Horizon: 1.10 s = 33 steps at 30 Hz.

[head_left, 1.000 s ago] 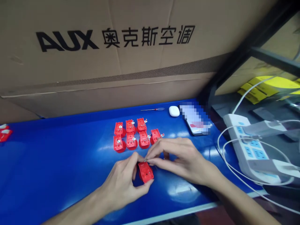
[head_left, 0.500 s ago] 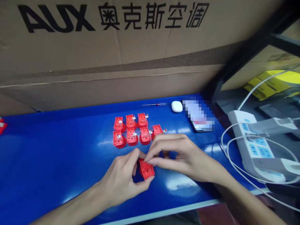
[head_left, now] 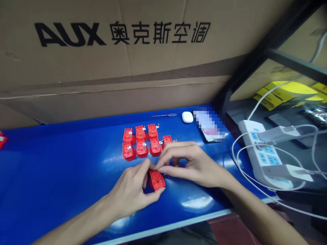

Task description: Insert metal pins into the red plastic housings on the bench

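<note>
Between thumb and fingers my left hand grips a red plastic housing, its open side facing up and a small dark hole showing. My right hand pinches at the housing's far edge, thumb against fingertips; whatever sits in that pinch is too small to make out. Just beyond stand several similar red housings in two rows, each with a small metal-and-white piece sticking up from it. The rightmost housing is partly covered by my right hand.
Behind the blue table rises a large cardboard box. A small screwdriver, a white rounded case and a blurred-out phone lie at the back. To the right are a power strip with cables and yellow packages.
The camera view has shifted a little. My right fingertips stay at the far edge of the housing, which my left hand still holds.
</note>
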Available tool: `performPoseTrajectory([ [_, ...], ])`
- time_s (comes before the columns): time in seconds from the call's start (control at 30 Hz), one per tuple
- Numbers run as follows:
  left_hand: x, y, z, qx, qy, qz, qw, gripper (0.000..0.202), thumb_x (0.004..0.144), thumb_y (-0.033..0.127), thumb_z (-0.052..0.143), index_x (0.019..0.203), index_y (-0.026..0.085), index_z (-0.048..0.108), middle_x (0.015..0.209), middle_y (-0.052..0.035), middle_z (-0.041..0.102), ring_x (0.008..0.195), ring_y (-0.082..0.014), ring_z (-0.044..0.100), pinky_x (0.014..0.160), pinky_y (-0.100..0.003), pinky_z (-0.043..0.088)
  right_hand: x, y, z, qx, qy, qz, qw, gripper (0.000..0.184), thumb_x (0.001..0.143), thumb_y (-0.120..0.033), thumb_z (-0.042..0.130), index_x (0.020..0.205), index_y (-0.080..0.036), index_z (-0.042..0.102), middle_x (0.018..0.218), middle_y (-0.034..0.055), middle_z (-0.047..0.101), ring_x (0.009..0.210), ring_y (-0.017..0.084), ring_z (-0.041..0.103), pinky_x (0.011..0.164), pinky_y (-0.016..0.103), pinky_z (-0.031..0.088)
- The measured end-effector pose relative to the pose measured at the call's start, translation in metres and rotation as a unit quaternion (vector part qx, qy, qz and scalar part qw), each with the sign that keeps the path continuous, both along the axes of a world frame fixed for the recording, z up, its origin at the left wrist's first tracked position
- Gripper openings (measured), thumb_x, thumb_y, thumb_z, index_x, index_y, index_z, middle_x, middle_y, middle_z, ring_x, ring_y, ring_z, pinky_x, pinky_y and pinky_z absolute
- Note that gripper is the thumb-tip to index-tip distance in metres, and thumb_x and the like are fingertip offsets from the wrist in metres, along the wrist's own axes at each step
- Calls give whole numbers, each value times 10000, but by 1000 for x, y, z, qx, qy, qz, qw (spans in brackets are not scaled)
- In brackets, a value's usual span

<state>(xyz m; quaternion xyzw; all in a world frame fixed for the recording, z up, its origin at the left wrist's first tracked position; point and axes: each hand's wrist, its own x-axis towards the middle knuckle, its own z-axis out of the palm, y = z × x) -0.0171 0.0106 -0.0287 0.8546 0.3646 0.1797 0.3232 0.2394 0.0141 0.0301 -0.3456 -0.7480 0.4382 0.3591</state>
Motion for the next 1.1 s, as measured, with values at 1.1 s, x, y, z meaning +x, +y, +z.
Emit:
performPoseTrajectory([
  [1.1,1,6,3,-47,-46,-18,998,294,839,161,736,968,243,485,860,61,681,655,-116,584,618,-236,407,-15,-7,-12,-13,27,68,997,84,1008,-182,782,1069,-189,839,1018,32,764,792,124,658,735,254,510],
])
